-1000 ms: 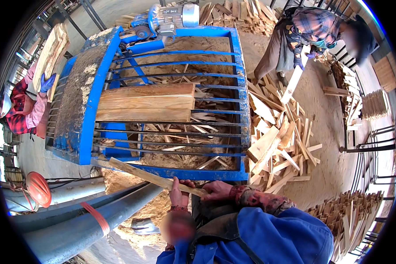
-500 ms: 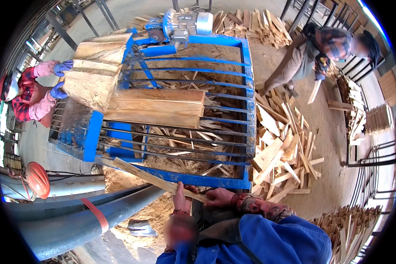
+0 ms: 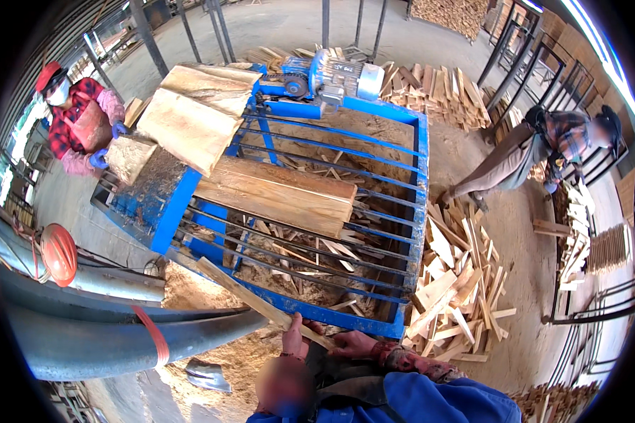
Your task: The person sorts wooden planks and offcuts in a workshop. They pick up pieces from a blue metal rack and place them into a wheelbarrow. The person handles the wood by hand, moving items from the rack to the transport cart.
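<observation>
We grip a long pale wooden stick (image 3: 250, 296) in both hands, left hand (image 3: 294, 338) and right hand (image 3: 351, 344), pointing toward ten o'clock; a thick sawn timber block (image 3: 275, 196) lies uncut on the blue steel-barred machine frame (image 3: 416, 233).

**Blue jacket, bare hands**

The person wears a bright blue jacket (image 3: 430, 403) with a dark strap (image 3: 353, 390) across the chest. The right cuff (image 3: 409, 359) shows a reddish patterned lining. Both hands, left (image 3: 294, 337) and right (image 3: 353, 344), are bare.
</observation>
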A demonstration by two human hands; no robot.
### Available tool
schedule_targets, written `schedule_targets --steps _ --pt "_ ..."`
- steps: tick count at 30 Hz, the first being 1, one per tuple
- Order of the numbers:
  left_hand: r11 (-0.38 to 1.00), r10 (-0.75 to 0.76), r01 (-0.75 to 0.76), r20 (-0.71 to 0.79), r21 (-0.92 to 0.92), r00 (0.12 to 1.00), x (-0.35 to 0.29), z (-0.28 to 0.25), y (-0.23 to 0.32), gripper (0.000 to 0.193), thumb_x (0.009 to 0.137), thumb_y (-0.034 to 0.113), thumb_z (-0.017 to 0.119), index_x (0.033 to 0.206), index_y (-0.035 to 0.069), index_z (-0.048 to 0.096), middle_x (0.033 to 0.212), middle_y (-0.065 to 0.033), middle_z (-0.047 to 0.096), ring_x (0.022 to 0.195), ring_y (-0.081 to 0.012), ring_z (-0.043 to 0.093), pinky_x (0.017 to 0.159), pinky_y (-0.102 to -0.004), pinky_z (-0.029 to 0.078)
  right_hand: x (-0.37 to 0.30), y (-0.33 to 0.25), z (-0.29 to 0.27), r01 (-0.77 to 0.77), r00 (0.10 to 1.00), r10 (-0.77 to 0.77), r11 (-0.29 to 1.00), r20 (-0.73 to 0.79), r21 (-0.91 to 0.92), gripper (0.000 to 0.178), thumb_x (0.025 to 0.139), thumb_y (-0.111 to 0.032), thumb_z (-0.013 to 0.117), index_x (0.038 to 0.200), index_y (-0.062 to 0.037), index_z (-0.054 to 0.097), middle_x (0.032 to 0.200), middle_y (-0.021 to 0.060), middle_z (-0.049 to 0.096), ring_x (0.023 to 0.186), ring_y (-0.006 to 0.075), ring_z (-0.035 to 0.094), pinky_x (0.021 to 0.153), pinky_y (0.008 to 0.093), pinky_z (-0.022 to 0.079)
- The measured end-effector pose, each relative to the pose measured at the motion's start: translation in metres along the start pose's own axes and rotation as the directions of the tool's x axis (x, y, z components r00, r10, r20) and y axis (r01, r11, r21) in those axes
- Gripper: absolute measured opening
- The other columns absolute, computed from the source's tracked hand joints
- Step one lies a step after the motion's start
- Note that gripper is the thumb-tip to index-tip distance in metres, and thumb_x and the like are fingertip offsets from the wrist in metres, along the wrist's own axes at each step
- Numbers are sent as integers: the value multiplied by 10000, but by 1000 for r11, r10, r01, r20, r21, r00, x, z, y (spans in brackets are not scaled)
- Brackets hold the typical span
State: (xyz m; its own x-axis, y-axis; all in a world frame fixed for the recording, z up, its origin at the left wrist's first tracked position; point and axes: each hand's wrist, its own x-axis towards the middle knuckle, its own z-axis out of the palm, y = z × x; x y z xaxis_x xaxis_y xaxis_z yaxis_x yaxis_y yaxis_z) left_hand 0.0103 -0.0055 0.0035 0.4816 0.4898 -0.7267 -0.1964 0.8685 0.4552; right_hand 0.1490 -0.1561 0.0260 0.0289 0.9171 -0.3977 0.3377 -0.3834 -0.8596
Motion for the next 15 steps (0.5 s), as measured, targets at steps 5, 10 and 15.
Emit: schedule_targets --steps 5,10,15 --pt "1000 14 -14 -11 -6 1000 3 -2 -3 279 1002 280 549 864 38 546 753 -110 604 650 -277 643 597 -435 562 2 12 6 16 1000 -16 1000 -11 12 466 866 -504 678 860 -40 641 688 148 620 638 267 624 614 403 487" --pt "1000 19 -19 -23 -1 1000 2 -3 -1 268 990 280 576 871 40 564 733 -107 634 629 -263 655 592 -429 576 1 -2 4 42 998 -43 999 -42 -11 451 854 -486 701 840 -39 644 689 131 627 634 251 631 602 389 491" --pt "1000 5 -5 -36 26 999 6 -9 -4 299 966 310 615 885 25 581 747 -130 660 630 -272 674 582 -435 580 1 -4 4 -33 999 33 999 -20 10 444 847 -465 715 860 -27 649 693 138 634 650 251 643 598 389 488"
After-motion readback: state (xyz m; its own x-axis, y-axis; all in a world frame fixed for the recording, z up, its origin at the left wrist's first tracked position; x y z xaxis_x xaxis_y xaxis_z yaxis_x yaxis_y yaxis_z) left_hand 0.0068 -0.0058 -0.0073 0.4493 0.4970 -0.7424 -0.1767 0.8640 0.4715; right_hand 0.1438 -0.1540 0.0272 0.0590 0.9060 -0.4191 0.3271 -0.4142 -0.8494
